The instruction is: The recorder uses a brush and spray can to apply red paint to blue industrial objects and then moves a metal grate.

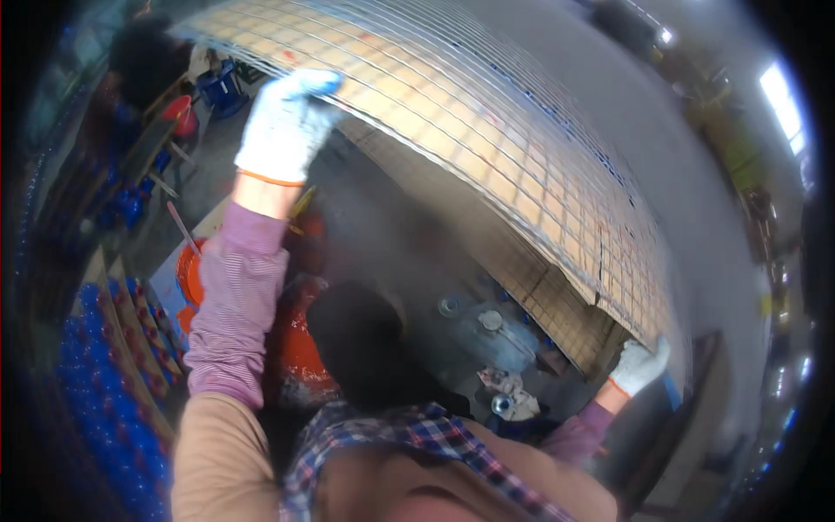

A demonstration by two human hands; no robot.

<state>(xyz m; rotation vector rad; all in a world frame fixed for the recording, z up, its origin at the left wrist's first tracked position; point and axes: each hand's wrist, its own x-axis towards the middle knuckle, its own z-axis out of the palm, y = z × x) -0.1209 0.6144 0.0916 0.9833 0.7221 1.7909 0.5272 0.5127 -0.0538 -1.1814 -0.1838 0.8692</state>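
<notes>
A large wire mesh rack with a tan board-like layer behind its grid spans the upper middle of the view, tilted. At its near left edge, my left hand, in a white glove with bluish fingertips and an orange cuff, is closed round the rim. Far to the right, my right hand, gloved the same way, grips the rack's lower right corner. Its fingers are partly hidden by the edge. Beneath the raised rack, a second mesh-and-board layer shows at a lower level.
An orange bucket stands left of my forearm, and a red-orange container sits by my legs. Rows of blue items fill the lower left. Jars and a crumpled cloth lie on the floor. A red bucket is farther back.
</notes>
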